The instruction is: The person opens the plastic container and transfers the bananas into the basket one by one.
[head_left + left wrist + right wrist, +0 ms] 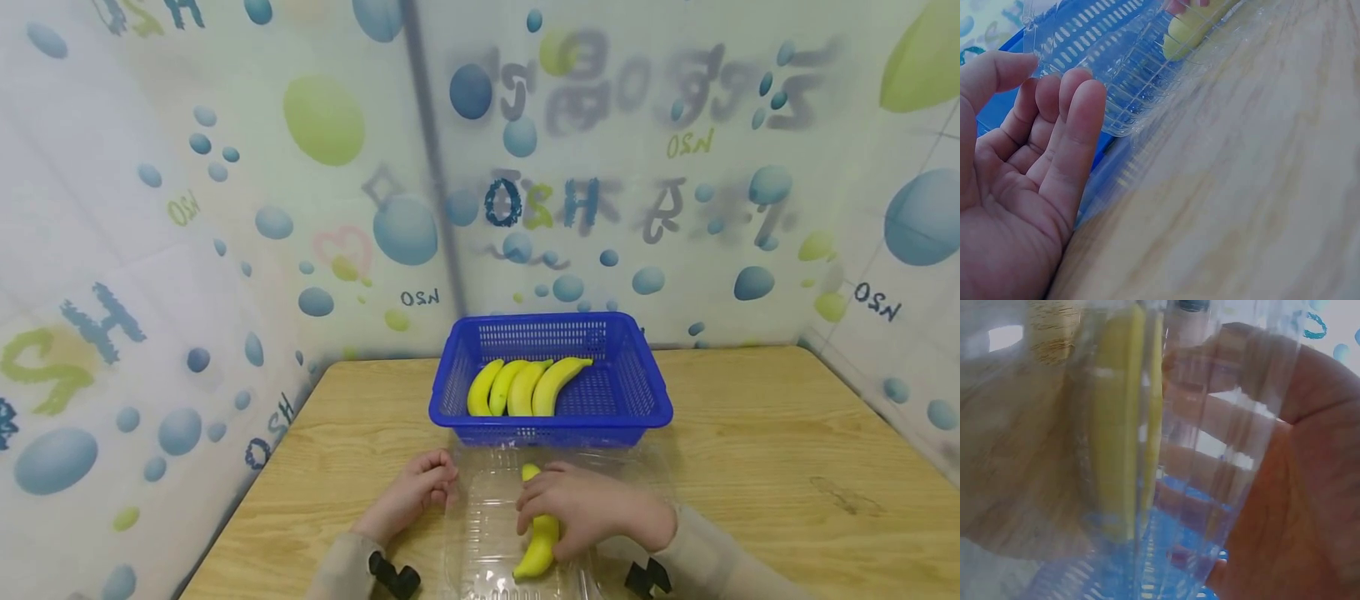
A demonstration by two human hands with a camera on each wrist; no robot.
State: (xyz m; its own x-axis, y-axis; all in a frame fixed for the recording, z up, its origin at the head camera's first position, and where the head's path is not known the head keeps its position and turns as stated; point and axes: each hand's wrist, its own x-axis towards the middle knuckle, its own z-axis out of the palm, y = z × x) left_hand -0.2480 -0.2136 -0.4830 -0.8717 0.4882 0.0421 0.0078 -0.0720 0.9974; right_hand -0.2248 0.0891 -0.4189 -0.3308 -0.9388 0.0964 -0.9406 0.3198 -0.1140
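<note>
A yellow banana (540, 550) lies lengthwise in a clear plastic clamshell container (483, 525) on the table. Over it is my right hand (581, 508), with fingers on the banana's left side and the thumb on its right. In the right wrist view the banana (1119, 425) and part of the right hand (1260, 425) show through the container's clear wall. Beside the container's left edge, my left hand (420, 487) rests with loosely curled fingers. The left wrist view shows nothing in the palm of the left hand (1029, 169), its fingertips close to the clear plastic.
Behind the container stands a blue plastic basket (551, 421) with several bananas (525, 387) on its left side. Both stand on a wooden table (750, 467). A patterned curtain (330, 208) hangs behind and along the sides.
</note>
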